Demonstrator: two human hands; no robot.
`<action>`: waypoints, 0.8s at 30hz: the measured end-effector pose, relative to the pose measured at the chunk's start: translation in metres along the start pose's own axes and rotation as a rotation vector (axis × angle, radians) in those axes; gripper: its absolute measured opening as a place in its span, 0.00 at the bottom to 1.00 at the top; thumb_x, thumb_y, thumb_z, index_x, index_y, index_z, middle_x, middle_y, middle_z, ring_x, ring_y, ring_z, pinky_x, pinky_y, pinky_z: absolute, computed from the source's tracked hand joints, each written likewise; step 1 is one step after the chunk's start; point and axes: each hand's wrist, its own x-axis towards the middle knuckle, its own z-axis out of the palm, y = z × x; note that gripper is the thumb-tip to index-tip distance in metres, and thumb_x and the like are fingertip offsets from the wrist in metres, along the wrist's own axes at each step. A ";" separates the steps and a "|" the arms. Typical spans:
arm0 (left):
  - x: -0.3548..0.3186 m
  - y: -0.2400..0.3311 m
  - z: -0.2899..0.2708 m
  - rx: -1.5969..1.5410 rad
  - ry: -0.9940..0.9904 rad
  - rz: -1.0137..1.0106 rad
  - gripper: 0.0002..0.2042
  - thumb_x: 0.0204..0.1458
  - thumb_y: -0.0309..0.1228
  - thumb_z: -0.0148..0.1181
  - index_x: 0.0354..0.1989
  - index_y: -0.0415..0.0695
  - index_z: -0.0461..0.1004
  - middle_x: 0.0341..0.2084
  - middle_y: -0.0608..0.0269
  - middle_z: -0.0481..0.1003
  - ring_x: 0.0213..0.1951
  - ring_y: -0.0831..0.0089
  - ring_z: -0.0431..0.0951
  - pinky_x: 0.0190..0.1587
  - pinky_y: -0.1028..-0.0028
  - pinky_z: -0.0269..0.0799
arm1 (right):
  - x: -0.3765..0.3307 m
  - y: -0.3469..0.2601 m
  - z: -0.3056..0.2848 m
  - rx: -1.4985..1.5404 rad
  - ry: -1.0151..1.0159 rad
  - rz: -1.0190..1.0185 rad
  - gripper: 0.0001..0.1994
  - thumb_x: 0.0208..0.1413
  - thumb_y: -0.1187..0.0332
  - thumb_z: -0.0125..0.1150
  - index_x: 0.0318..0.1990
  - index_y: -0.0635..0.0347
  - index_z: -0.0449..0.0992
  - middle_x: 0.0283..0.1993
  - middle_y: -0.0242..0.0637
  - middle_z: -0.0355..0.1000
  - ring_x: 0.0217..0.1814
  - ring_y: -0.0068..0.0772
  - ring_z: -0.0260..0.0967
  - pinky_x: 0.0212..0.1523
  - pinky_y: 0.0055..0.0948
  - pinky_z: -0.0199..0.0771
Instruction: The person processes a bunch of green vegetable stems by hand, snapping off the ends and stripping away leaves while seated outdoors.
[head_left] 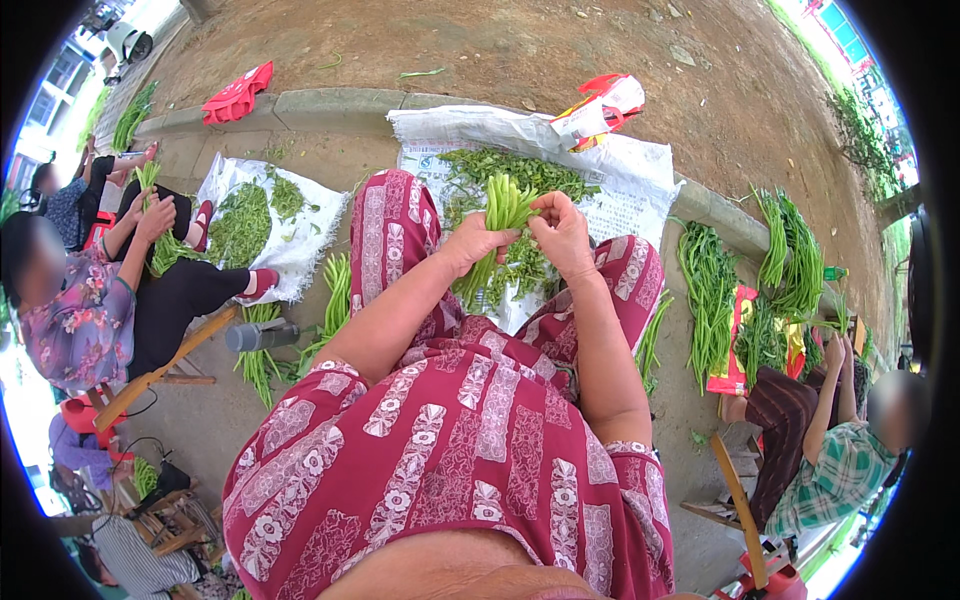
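My left hand [476, 244] is wrapped round a bundle of long green vegetable stems [508, 205], held upright between my knees. My right hand [563, 232] is at the bundle's upper right side with thumb and fingers pinched together. Whatever lies in that pinch is too small to make out. Below the hands, stripped green leaves [470, 170] lie scattered over a white woven sack [640, 190] spread on the ground. The lower end of the bundle is partly hidden behind my left hand.
More long green stems lie by my left leg [338, 290] and in piles to the right [708, 290]. A grey bottle [262, 335] stands at left. A red-and-white bag [600, 110] lies on the sack's far edge by the curb [330, 105]. Co-workers sit on both sides.
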 end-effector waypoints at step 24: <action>-0.001 0.005 -0.001 0.285 0.182 0.071 0.08 0.46 0.29 0.61 0.33 0.42 0.73 0.21 0.71 0.70 0.19 0.83 0.66 0.20 0.79 0.65 | -0.002 0.007 -0.011 -0.592 0.033 -0.302 0.05 0.47 0.71 0.55 0.31 0.60 0.76 0.33 0.41 0.71 0.34 0.46 0.70 0.37 0.38 0.71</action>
